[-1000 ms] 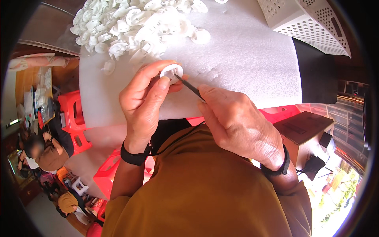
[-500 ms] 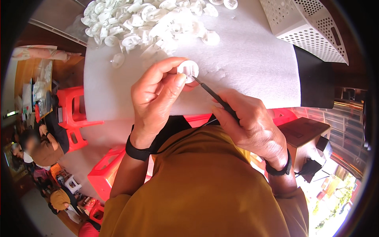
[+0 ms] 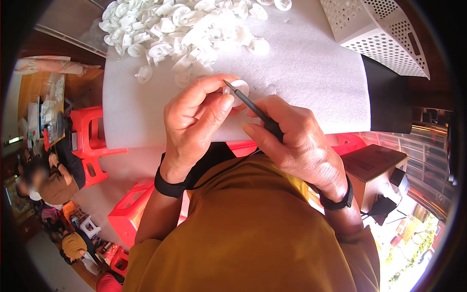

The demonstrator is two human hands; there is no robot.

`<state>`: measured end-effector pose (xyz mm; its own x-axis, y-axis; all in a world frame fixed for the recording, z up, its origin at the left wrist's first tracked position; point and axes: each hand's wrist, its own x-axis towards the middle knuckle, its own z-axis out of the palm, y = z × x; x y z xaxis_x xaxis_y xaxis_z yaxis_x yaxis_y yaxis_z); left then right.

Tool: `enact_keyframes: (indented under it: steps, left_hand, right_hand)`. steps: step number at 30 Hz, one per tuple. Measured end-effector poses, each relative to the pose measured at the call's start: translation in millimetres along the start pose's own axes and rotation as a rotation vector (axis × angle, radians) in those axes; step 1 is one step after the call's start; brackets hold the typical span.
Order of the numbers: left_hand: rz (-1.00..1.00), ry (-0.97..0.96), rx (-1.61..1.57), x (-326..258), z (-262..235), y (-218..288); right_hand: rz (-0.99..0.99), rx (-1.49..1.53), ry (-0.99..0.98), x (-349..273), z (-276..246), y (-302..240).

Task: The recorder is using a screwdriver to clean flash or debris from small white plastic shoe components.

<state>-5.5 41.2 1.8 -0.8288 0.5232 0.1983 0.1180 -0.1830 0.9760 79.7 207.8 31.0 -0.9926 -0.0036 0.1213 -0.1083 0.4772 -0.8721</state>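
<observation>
A small round white plastic piece (image 3: 241, 91) is pinched between the thumb and fingers of my left hand (image 3: 194, 124), just over the near part of the table. Tilted on edge, it shows only part of its face. My right hand (image 3: 304, 141) is wrapped round the thick black handle of a slim, dark, pointed hand tool (image 3: 252, 105). The tool's tip crosses in front of the piece, close to my left fingertips; whether it touches cannot be made out. A heap of similar white plastic pieces (image 3: 168, 29) lies at the far left of the table.
White foam sheeting (image 3: 311, 92) covers the table, over a black surface (image 3: 386, 95) at the right. A perforated white basket (image 3: 384, 48) stands far right. Red stools (image 3: 90, 131) stand left; a wooden box (image 3: 372, 163) is at right. Other people sit at the lower left.
The tool's tip has moved left and up across the white piece, with my right hand shifting left. My left hand has turned the piece, so its ribbed face no longer shows.
</observation>
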Motion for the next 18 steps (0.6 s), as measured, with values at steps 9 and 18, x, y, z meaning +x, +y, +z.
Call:
enact_keyframes:
  steps: [9, 18]
  left_hand:
    - [0.145, -0.084, 0.163, 1, -1, 1]
    - [0.108, -0.055, 0.181, 0, 4, 0]
  right_hand:
    - [0.165, 0.120, -0.065, 4, -9, -6]
    - [0.245, 0.085, 0.139, -24, -29, 9]
